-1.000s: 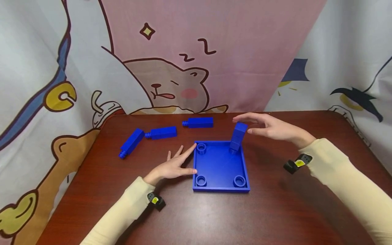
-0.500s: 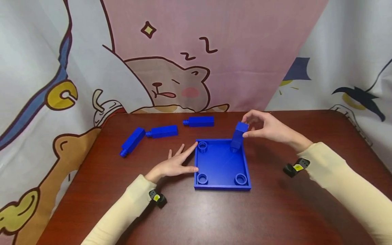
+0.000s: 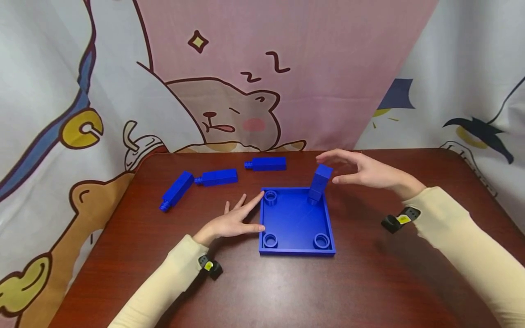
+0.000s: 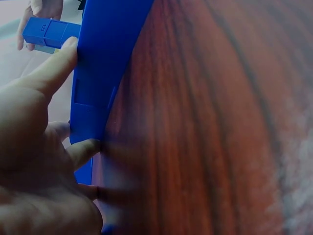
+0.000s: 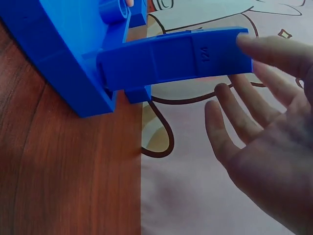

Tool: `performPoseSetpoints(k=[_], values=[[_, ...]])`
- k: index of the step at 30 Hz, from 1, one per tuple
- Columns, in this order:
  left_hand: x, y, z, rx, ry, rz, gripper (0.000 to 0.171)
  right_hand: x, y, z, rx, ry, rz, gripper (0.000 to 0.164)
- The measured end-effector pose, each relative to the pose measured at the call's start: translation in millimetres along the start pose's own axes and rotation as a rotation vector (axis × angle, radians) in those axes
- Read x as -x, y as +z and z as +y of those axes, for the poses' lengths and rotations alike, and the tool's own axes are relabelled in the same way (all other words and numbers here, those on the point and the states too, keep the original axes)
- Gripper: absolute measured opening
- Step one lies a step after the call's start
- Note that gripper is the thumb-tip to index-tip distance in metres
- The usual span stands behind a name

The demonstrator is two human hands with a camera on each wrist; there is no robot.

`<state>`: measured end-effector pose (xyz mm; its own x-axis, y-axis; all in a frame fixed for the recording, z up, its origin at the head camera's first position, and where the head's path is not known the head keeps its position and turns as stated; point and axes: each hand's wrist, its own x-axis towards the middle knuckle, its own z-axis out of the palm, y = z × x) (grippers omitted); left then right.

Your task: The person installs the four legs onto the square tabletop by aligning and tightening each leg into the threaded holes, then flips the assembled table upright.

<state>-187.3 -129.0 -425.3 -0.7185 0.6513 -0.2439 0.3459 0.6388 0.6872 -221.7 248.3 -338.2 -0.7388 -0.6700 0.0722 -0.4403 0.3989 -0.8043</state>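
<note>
One blue tray (image 3: 297, 223), on the table (image 3: 287, 291) before you, raised rim, four round corner sockets. One blue post (image 3: 321, 180), standing in the far-right socket; whether fully seated, you cannot tell. Three sockets, vacant: far-left (image 3: 270, 197), near-left (image 3: 270, 241), near-right (image 3: 321, 241). Three matching posts, lying loose beyond and left of the tray: rear post (image 3: 268, 164), middle post (image 3: 217, 177), left post (image 3: 177, 190). By count, your work looks about a quarter done, three posts left. Your left hand (image 3: 230, 223): fingers spread, index finger and thumb against the tray's left edge, gripping nothing. Your right hand (image 3: 361, 169): thumb and fingers parted beside the standing post, gripping nothing; contact uncertain. Change from half a second ago: the right thumb and fingers, then closed in on that post, now stand wider apart; the loose posts lie unchanged.
</note>
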Motion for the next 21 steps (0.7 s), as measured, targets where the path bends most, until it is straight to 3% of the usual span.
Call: performPoseSetpoints(k=[5, 11, 16, 21], values=[[-0.6, 0.2, -1.1, -0.004, 0.009, 0.0, 0.091, -2, 0, 4, -0.024, -0.032, -0.052, 0.048], [-0.8, -0.4, -0.5, -0.01, 0.011, 0.0, 0.091, -5, 3, 10, -0.044, -0.037, -0.05, 0.044], [-0.9, -0.1, -0.9, -0.01, 0.006, 0.001, 0.091, -5, 6, 10, -0.051, -0.011, -0.01, 0.04], [-0.9, 0.1, -1.9, -0.003, 0.003, 0.002, 0.092, -5, 10, 5, -0.02, 0.047, 0.092, 0.035]])
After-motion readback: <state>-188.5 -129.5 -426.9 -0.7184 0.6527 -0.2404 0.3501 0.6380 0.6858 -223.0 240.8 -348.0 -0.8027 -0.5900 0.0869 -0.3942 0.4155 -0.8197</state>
